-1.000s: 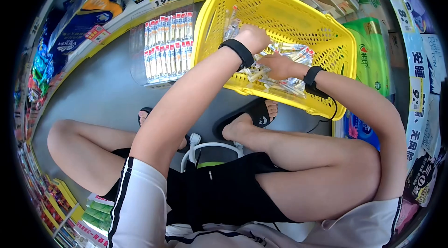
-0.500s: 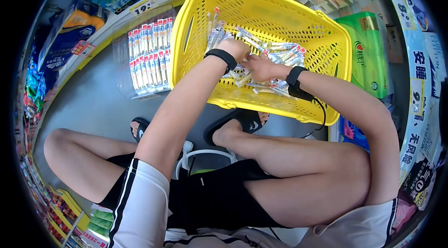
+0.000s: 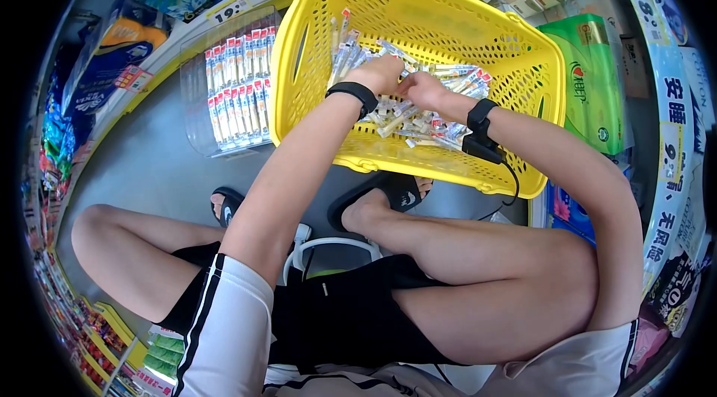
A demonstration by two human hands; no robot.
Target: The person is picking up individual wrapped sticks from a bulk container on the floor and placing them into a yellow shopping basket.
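Both my hands are inside a yellow plastic basket (image 3: 478,20), close together above a loose pile of slim wrapped sticks (image 3: 396,119). My left hand (image 3: 381,74) has its fingers curled, with the back of the hand hiding most of them. Just to its right, my right hand (image 3: 424,91) is closed, thumb and fingertips pressed together toward the left one. Whatever lies between the fingers is hidden. Left of the basket, a clear plastic box (image 3: 196,124) holds similar wrapped sticks (image 3: 239,109) in two neat rows, their red ends facing up.
Shelves with price tags (image 3: 228,8) and tissue packs run behind the basket. A green tissue pack (image 3: 590,91) stands right of it. A black cable (image 3: 515,180) hangs from the right wrist device. My feet in black sandals (image 3: 385,194) are just below the basket.
My right hand has risen slightly, up and to the right, uncovering more of the pile beneath it. My left hand has shifted only a little. The box looks the same.
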